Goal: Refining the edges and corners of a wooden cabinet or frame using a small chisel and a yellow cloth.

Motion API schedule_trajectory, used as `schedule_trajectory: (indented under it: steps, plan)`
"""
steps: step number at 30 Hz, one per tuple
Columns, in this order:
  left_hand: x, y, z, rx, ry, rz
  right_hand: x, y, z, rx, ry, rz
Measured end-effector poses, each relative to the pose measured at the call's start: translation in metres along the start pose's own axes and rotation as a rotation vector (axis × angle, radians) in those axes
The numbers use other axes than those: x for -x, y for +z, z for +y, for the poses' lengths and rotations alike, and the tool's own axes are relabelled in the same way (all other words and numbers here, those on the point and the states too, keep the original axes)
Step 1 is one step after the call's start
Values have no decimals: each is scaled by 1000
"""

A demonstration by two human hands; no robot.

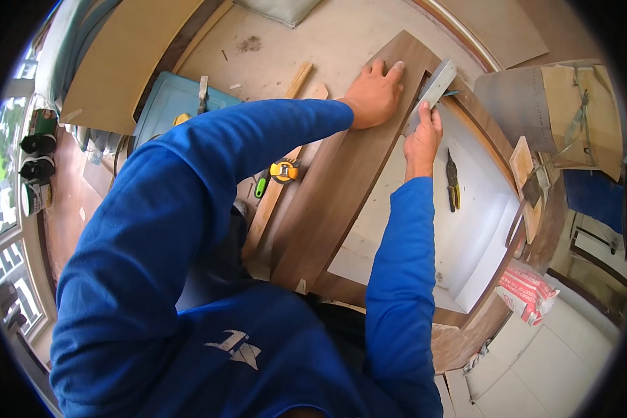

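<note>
In front of me lies a long brown wood-grain board [327,188], part of a box-like cabinet frame with a white inside [467,223]. My left hand [376,94] presses on the board towards its far end, fingers spread and holding nothing. My right hand [423,139] grips a flat grey metal-looking bar [435,85] over the far corner of the opening; its exact kind is unclear. Pliers [453,180] with black and yellow handles lie inside the frame. A yellow tape measure [284,170] and a green-handled tool [261,184] lie left of the board.
Narrow wood strips [261,219] run along the floor left of the frame. A blue-green panel [167,101] carries a hammer-like tool [203,94]. At right are a red-and-white bag [526,292], cardboard [582,115] and wood offcuts [522,167]. Paint cans [36,164] stand by the window.
</note>
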State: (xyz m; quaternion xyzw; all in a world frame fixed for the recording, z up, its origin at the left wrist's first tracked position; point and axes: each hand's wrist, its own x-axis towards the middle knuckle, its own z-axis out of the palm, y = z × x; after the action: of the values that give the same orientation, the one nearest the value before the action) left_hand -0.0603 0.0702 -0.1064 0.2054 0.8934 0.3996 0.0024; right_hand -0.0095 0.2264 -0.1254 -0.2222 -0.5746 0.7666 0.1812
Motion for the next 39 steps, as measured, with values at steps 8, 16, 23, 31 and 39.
schedule_trajectory:
  steps: [8,16,23,31,39]
  plan:
    - [0,1,-1,4,9,7,78,-17,1,0,50,-39]
    - [-1,5,-3,6,40,63,155,-30,-2,23,68,-69]
    - [-5,5,0,37,-28,10,215,-51,11,0,172,-64]
    - [-1,0,6,81,-69,-31,274,-72,9,67,278,-92]
    - [-5,12,-9,-7,48,55,217,-55,10,97,193,-58]
